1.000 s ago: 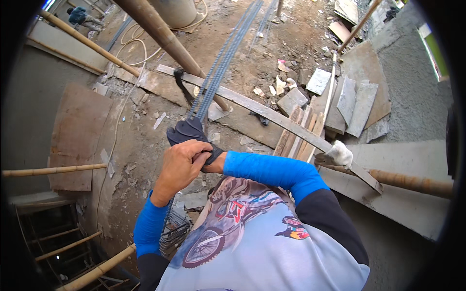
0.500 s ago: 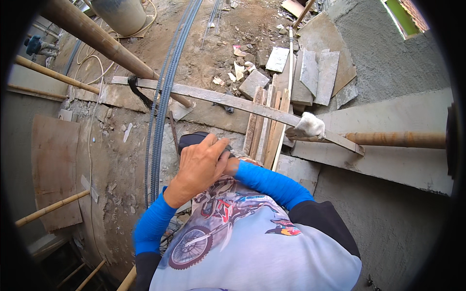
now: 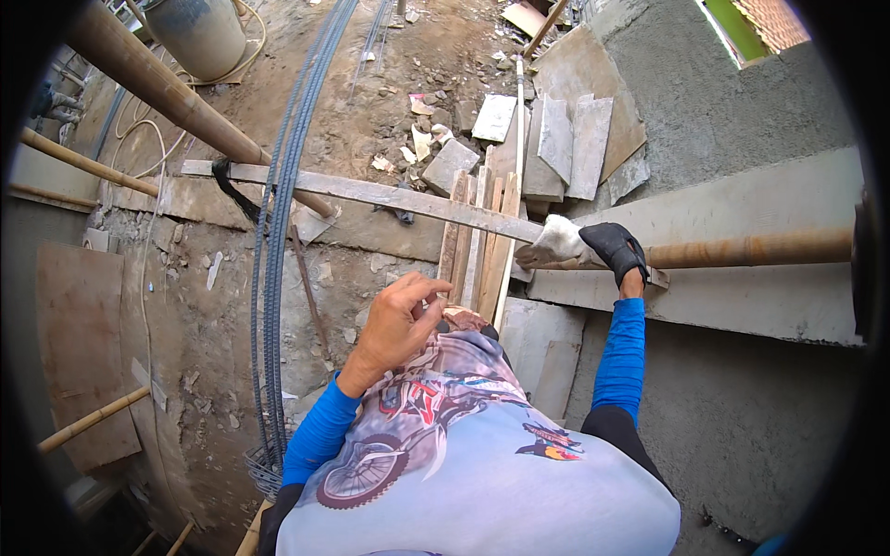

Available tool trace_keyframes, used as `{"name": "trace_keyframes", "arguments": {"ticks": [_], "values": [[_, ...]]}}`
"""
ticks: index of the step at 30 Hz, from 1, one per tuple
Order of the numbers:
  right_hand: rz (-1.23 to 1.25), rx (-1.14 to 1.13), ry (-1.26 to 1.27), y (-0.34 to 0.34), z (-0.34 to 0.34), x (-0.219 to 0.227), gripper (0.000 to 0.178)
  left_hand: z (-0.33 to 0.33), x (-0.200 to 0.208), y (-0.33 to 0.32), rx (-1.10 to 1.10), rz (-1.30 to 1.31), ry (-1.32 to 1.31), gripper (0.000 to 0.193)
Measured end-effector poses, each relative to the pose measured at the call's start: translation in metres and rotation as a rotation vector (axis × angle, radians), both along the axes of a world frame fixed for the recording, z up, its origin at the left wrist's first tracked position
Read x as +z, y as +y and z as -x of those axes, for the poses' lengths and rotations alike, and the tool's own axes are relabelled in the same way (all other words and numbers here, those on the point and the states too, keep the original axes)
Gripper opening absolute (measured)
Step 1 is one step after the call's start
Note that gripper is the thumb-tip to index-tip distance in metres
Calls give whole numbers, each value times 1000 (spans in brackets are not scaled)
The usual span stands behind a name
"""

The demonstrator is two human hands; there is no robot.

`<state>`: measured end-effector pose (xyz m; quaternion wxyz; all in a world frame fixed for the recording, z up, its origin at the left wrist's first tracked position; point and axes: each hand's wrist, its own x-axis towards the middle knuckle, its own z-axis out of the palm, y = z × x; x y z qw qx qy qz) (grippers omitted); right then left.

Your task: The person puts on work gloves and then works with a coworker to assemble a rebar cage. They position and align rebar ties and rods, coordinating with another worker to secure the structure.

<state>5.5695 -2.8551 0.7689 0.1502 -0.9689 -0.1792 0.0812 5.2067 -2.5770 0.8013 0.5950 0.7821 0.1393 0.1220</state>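
My left hand [image 3: 400,320] is bare and held in front of my shirt. Its fingers are loosely bent, the thumb stands a little off the index finger, and nothing shows between them. My right hand [image 3: 614,252] wears a black glove and is stretched out to the right, over the end of a long wooden bar [image 3: 399,197]. It touches the right side of a crumpled white cloth piece [image 3: 553,241] draped on that bar. The back of the glove hides the fingertips, so their grip is not visible.
Tall steel rebars [image 3: 269,278] rise left of me, beside a slanting bamboo pole [image 3: 171,88]. Wooden planks [image 3: 477,246] lie ahead, with broken slabs [image 3: 556,139] and rubble beyond. A horizontal bamboo pole [image 3: 751,250] runs along the rough grey wall at right. A bucket [image 3: 199,37] stands far left.
My hands, together at first, have parted. The gloved right hand has swung out to the right, to the white cloth, while the left stays before my shirt. The view has shifted slightly rightward.
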Motion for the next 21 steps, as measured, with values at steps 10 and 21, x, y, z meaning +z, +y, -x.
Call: {"name": "trace_keyframes", "arguments": {"ticks": [10, 21], "values": [[-125, 47, -27, 14, 36, -21, 38, 32, -6, 5, 118, 49, 38, 21], [-455, 650, 122, 78, 157, 124, 35, 60, 15, 43, 407, -40, -200, 40]]}}
